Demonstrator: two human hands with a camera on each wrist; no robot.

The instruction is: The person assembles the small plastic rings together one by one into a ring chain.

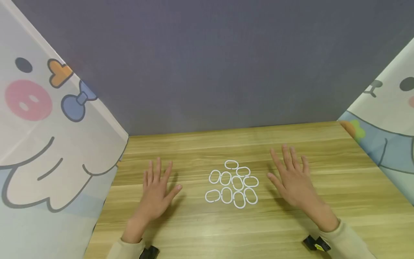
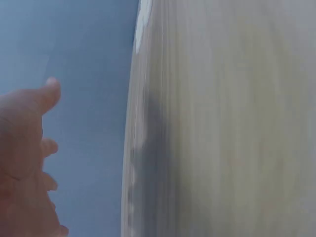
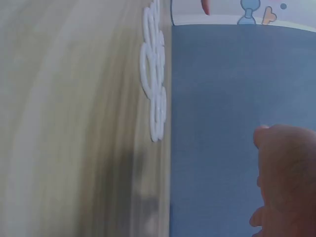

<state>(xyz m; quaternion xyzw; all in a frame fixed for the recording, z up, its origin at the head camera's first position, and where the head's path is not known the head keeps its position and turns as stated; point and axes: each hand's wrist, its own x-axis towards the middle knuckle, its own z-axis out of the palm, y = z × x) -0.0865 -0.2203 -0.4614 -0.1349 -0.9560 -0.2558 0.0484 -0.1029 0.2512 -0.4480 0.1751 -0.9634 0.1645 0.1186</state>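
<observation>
Counter edges: the wood-grain counter (image 1: pixel 181 233) meets a grey panel (image 1: pixel 207 72) along its far edge; its left edge slants past a cartoon bird panel (image 1: pixel 100 151), its right past another cartoon panel (image 1: pixel 388 115). The near edge lies outside the view.
Room around the rings: bare wood grain shows on all sides of the group, with wide strips towards the left hand and the near side, and a narrower one towards the right thumb.
Rings' place: ten oval rings (image 1: pixel 231 180) lie flat near the middle of the counter, between the hands, in a close cluster; several touch neighbours.
Long axes: mixed. The farthest ring, the two at the upper right and the one at the lower left lie mostly crosswise; the two nearest the middle of the front row run roughly front to back; the others slant.
Rings' look: white, slim, rounded at the ends, hollow, with small breaks in some outlines.
Left hand (image 1: pixel 154 196): raised off the counter, fingers spread and thumb out towards the rings, holding nothing.
Right hand (image 1: pixel 295 185): likewise raised, spread and holding nothing, well apart from the left, its thumb near the rings.
Cuffs: pale sleeves (image 1: pixel 344 239), each with a black device (image 1: pixel 316 244) beside it.
</observation>
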